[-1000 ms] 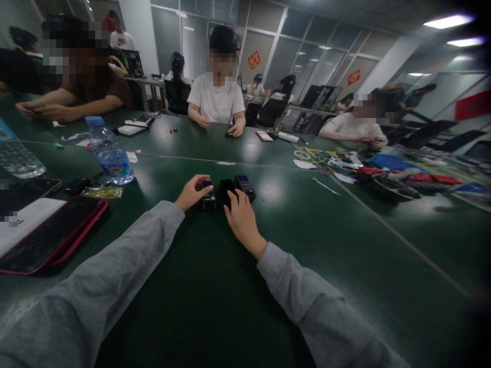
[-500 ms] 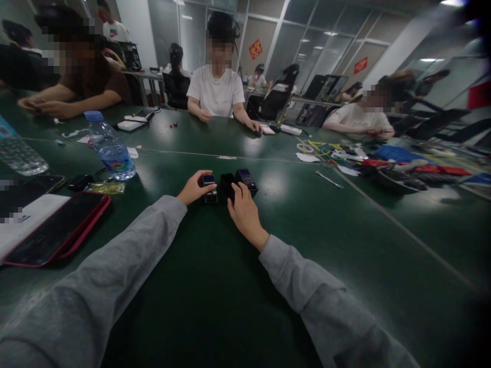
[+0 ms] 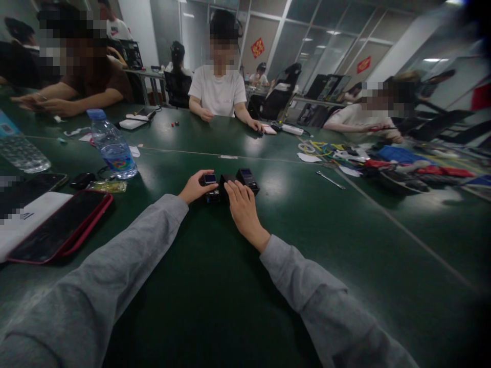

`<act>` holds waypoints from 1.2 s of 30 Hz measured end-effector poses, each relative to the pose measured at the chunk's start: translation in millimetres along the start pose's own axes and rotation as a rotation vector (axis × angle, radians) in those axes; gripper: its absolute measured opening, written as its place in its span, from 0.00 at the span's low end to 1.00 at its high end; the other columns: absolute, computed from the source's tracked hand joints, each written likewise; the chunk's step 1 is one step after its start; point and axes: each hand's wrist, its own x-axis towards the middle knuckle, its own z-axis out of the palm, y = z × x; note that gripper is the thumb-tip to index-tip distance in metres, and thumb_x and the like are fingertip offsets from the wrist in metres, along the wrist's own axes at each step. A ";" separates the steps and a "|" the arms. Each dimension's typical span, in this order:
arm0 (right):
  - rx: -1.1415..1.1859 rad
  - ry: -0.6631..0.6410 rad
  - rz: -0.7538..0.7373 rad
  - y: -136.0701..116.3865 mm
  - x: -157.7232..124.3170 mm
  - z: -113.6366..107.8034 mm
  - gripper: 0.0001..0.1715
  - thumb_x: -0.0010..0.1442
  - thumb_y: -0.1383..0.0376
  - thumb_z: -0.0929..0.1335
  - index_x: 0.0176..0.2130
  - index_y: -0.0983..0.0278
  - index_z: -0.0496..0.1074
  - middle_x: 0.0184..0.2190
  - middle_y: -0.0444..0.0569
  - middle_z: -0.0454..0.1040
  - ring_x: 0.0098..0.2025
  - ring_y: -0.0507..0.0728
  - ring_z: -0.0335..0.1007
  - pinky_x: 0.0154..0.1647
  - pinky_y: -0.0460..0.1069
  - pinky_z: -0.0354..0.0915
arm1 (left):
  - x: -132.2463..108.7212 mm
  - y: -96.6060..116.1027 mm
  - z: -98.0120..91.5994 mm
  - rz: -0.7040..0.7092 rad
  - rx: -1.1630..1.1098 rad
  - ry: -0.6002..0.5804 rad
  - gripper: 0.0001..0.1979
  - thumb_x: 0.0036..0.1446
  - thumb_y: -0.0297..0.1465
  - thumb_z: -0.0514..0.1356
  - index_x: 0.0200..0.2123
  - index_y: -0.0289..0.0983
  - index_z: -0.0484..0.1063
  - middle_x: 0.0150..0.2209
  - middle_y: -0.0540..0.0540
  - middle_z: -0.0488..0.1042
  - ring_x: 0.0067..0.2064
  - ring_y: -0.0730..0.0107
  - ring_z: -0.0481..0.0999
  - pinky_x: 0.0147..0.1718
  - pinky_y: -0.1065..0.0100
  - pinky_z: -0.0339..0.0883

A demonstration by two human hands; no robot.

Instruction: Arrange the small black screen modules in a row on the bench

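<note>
My left hand [image 3: 197, 187] is closed around the side of a small dark device with a little screen [image 3: 210, 179], which sits on the green table. Its thumb and fingers grip the device near the screen end. A plain black box [image 3: 227, 180] stands just right of that device. My right hand [image 3: 243, 203] is on the box, with its fingers bent over the top and its thumb side against the near face. Right behind those fingertips is a second dark device with a screen [image 3: 245, 175], partly covered by the hand.
Left on the green table [image 3: 184, 286] are a water bottle [image 3: 112, 145], another bottle [image 3: 23, 148], a phone in a red case [image 3: 63, 225] and a small yellow packet [image 3: 107, 186]. A wrench [image 3: 330, 180] and a heap of cables [image 3: 326, 149] lie right. People sit across.
My right hand has closed in on the black box, fingers drawn together over it. The box has turned, so a flat face shows in place of its dark opening. The left hand stays put.
</note>
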 end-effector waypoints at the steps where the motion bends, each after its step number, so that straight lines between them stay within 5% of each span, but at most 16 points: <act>1: -0.005 -0.010 -0.009 -0.2 -0.1 -0.1 0.34 0.62 0.79 0.55 0.66 0.67 0.53 0.64 0.58 0.57 0.67 0.63 0.45 0.65 0.64 0.48 | 0.1 0.4 0.4 -0.002 -0.009 0.002 0.31 0.46 0.36 0.70 0.53 0.34 0.68 0.50 0.37 0.73 0.50 0.57 0.75 0.53 0.52 0.67; 11: 0.096 -0.048 0.017 8.7 -0.8 5.8 0.34 0.55 0.79 0.59 0.61 0.66 0.59 0.65 0.54 0.56 0.68 0.61 0.42 0.66 0.62 0.47 | -1.3 2.3 -0.7 -0.029 0.001 -0.009 0.32 0.45 0.38 0.71 0.53 0.34 0.69 0.50 0.37 0.74 0.49 0.57 0.76 0.53 0.50 0.67; 18: 0.148 0.003 -0.025 0.8 -0.5 -4.4 0.30 0.60 0.76 0.59 0.61 0.67 0.59 0.64 0.55 0.55 0.68 0.61 0.43 0.66 0.62 0.49 | -1.7 2.8 -1.1 -0.036 -0.013 -0.014 0.33 0.44 0.38 0.71 0.53 0.34 0.69 0.51 0.36 0.73 0.50 0.56 0.75 0.54 0.50 0.66; 25: 0.264 0.081 0.014 -12.7 -3.2 -10.4 0.21 0.68 0.65 0.59 0.58 0.68 0.62 0.56 0.58 0.63 0.59 0.61 0.58 0.60 0.57 0.60 | 1.7 -0.9 1.2 -0.045 -0.092 0.036 0.27 0.51 0.45 0.65 0.50 0.35 0.71 0.47 0.39 0.75 0.50 0.59 0.74 0.52 0.55 0.66; 32: 0.251 0.036 0.036 -33.2 -2.2 -8.4 0.31 0.66 0.56 0.65 0.62 0.68 0.56 0.60 0.61 0.58 0.62 0.64 0.55 0.62 0.60 0.60 | 0.6 10.3 2.5 -0.048 -0.154 0.057 0.26 0.51 0.52 0.62 0.41 0.35 0.75 0.41 0.42 0.78 0.45 0.62 0.76 0.48 0.60 0.68; 36: 0.297 -0.035 0.120 -33.2 -1.3 3.5 0.38 0.64 0.59 0.67 0.65 0.69 0.48 0.60 0.63 0.59 0.60 0.64 0.59 0.56 0.58 0.67 | -0.9 11.5 0.8 -0.079 -0.103 0.044 0.25 0.52 0.53 0.60 0.36 0.35 0.75 0.37 0.43 0.77 0.33 0.68 0.74 0.33 0.65 0.68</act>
